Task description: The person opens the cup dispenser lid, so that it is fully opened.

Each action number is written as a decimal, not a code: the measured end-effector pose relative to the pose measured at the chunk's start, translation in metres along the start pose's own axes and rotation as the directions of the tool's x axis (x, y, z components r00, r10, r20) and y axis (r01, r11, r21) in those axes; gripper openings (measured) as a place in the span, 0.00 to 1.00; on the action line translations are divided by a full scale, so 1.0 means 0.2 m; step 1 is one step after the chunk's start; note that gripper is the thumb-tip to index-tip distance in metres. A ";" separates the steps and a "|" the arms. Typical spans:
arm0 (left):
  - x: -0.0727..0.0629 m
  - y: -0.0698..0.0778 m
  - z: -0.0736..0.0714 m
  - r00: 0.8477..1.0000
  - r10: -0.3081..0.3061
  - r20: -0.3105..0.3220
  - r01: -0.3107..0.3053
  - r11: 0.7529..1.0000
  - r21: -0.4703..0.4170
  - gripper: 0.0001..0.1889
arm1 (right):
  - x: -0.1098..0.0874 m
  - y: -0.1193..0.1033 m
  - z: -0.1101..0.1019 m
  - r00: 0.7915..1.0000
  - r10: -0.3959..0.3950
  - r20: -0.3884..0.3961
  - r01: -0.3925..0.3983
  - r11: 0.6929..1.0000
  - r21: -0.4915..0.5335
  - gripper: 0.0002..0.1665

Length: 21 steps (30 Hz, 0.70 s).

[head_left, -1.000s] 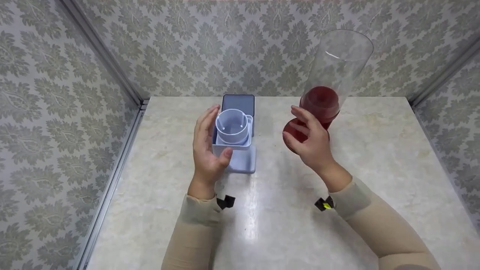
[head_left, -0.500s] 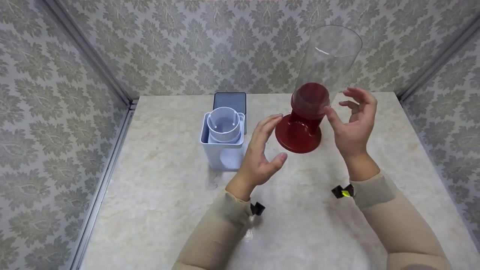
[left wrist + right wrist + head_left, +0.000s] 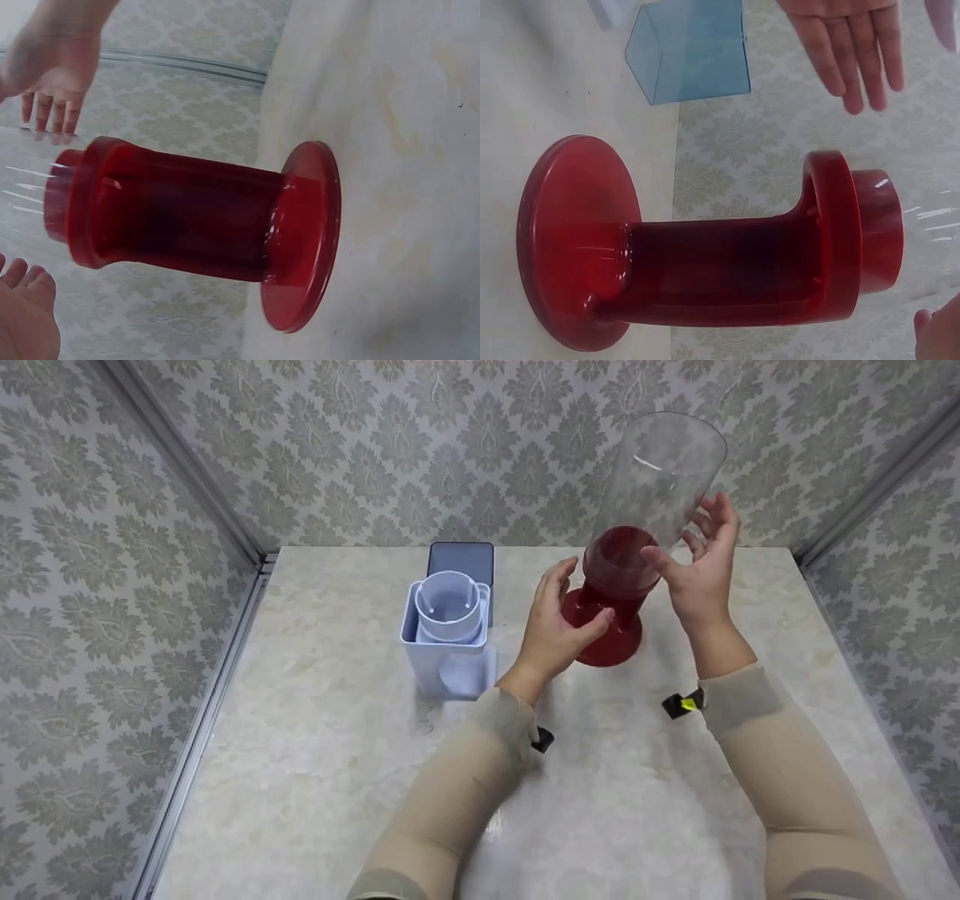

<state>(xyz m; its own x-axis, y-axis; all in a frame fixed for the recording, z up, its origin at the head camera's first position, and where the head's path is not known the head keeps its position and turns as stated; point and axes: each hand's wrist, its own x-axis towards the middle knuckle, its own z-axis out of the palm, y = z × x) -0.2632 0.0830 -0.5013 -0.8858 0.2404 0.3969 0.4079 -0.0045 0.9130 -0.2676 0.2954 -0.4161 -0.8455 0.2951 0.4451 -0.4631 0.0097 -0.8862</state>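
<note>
A glossy red stand (image 3: 611, 637) with a round base stands upright, and a clear cylinder (image 3: 664, 472) sits in its collar. My left hand (image 3: 555, 634) is on its left, fingers spread and thumb apart. My right hand (image 3: 705, 574) is at the cylinder's right side, fingers loosely bent and thumb in front. In the left wrist view, right fingers (image 3: 56, 112) lie close to the cylinder wall; I cannot tell whether they touch it. The right wrist view has the red stand (image 3: 705, 274) between the left fingers (image 3: 855, 56) and a bit of the right hand (image 3: 939, 334).
On the left stands a pale blue-white box-shaped dispenser (image 3: 450, 667) with a round cup (image 3: 448, 607) in its top. A dark translucent blue bin (image 3: 461, 559) is behind it. Patterned walls (image 3: 525, 450) enclose the marbled table (image 3: 315, 735).
My left hand has left the white dispenser's side and moved right to the red stand. The right hand has gone from the stand's front round to the cylinder's right side.
</note>
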 end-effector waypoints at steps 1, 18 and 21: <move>0.01 -0.01 0.01 1.000 -0.029 0.000 0.029 0.999 0.012 0.52 | 0.01 0.00 0.00 1.000 0.024 0.010 -0.024 1.000 -0.005 0.99; 0.17 -0.03 0.06 0.988 -0.152 0.038 0.150 0.987 0.057 0.38 | 0.14 0.08 0.03 0.996 0.058 0.069 -0.057 0.998 -0.020 0.89; 0.17 -0.03 0.06 0.987 -0.156 0.031 0.155 0.987 0.031 0.37 | 0.15 0.11 0.01 0.995 0.048 0.090 -0.048 0.999 -0.001 0.79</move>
<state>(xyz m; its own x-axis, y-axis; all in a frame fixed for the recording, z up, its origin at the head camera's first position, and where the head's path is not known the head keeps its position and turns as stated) -0.2941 0.1026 -0.4949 -0.9314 0.2679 0.2464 0.2722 0.0634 0.9601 -0.3035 0.3024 -0.4214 -0.8872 0.2085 0.4115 -0.4214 -0.0034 -0.9069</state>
